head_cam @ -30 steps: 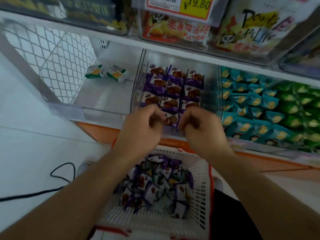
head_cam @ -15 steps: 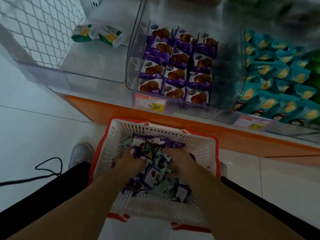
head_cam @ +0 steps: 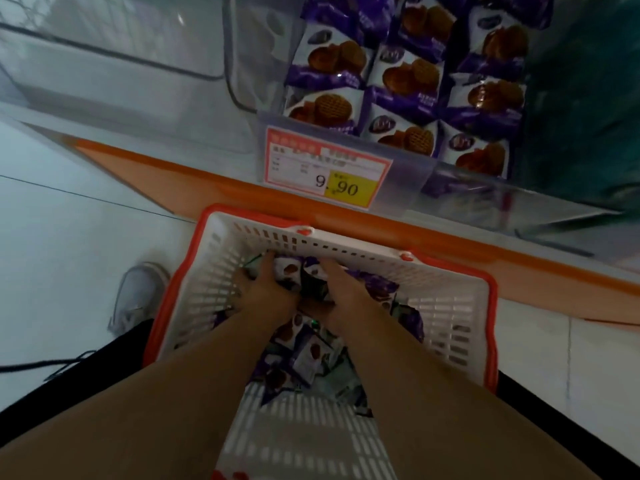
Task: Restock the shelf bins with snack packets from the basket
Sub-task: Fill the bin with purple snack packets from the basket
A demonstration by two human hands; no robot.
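A white basket with a red rim (head_cam: 446,306) stands on the floor below the shelf, holding several purple and white snack packets (head_cam: 304,355). Both hands are down inside it at its far end. My left hand (head_cam: 266,292) and my right hand (head_cam: 341,289) close from either side round a bunch of packets (head_cam: 294,275) between them. Above, the clear shelf bin (head_cam: 398,161) is filled with rows of the same purple packets (head_cam: 401,74).
A price tag reading 9.90 (head_cam: 329,168) hangs on the bin's front. An orange shelf edge (head_cam: 519,268) runs behind the basket. A clear bin (head_cam: 114,64) sits to the left. My grey shoe (head_cam: 138,296) and a black cable (head_cam: 41,365) lie on the white floor at left.
My hands left the shelf bin and dropped into the basket. They have since slid to its far end and gathered packets between them. The view has tilted down and closer.
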